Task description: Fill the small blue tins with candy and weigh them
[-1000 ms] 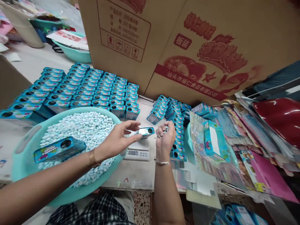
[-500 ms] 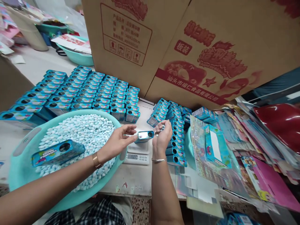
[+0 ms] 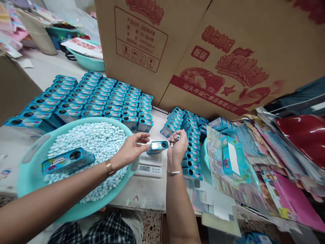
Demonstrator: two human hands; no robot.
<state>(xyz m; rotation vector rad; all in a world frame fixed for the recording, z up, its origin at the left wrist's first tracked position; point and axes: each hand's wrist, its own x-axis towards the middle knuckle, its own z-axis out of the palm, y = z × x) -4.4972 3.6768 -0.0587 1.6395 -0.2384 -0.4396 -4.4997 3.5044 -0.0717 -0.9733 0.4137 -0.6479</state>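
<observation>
A small blue tin [image 3: 157, 149] with a round hole in its top stands on a white kitchen scale [image 3: 149, 170]. My left hand [image 3: 130, 149] is at the tin's left end, fingers stretched out and a fingertip at or touching its edge. Cupped at the tin's right end, my right hand [image 3: 177, 145] holds several pale candies [image 3: 178, 137] in its curled fingers, close to the hole. Left of the scale, a turquoise basin [image 3: 33, 189] is full of light blue candies [image 3: 88, 139]. Another blue tin [image 3: 68, 161] lies tilted on them.
Rows of blue tins [image 3: 88, 98] stand behind the basin, with more tins [image 3: 191, 145] right of my right hand. Large cardboard boxes [image 3: 188, 44] wall off the back. At right are plastic packaging sheets [image 3: 228, 162], stacked printed cards [image 3: 286, 189] and a shiny red object [image 3: 304, 135].
Both hands stay at the tin on the scale. The scale's display shows a slightly different, higher reading. The whole view has shifted a little.
</observation>
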